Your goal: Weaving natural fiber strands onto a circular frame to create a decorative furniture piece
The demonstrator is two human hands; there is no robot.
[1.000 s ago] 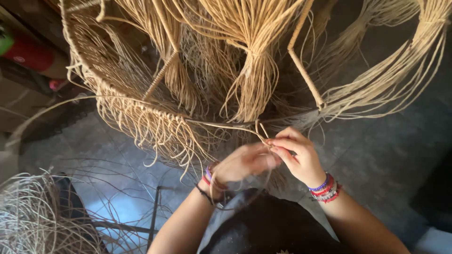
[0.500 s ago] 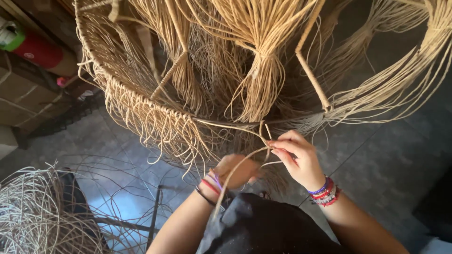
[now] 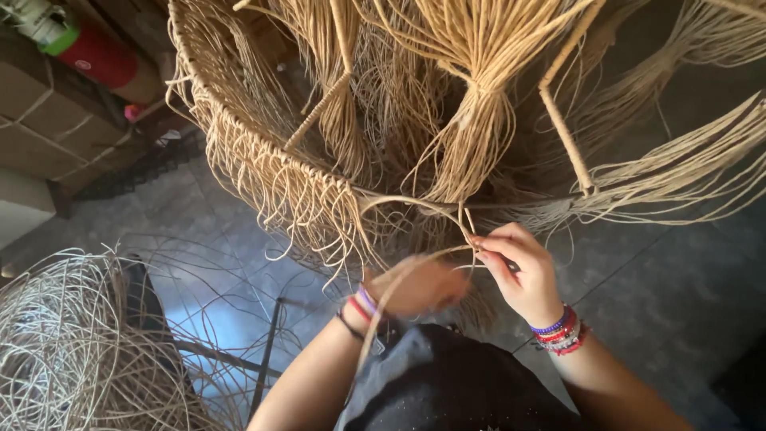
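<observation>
Right hand (image 3: pixel 523 275) pinches the cane strand (image 3: pixel 415 203) at the woven frame's (image 3: pixel 263 172) 6 o'clock rim. Left hand (image 3: pixel 419 286), blurred, grip unclear, holds the tail. Risk: loop slips if the pinch loosens.

warm, uneven light falls from the upper right, brightening the hanging rattan strands (image 3: pixel 479 120) while the centre behind them sinks into deep shadow. a pale bluish sheen glares off the tiled floor (image 3: pixel 215 303) at lower left. the left hand (image 3: pixel 419 286) is smeared by motion blur; the right hand (image 3: pixel 523 271) stays fairly sharp. the loose cane coil (image 3: pixel 64 343) at lower left is softer, and the wide lens bends the woven rim (image 3: pixel 263 160) toward the frame edges.
</observation>
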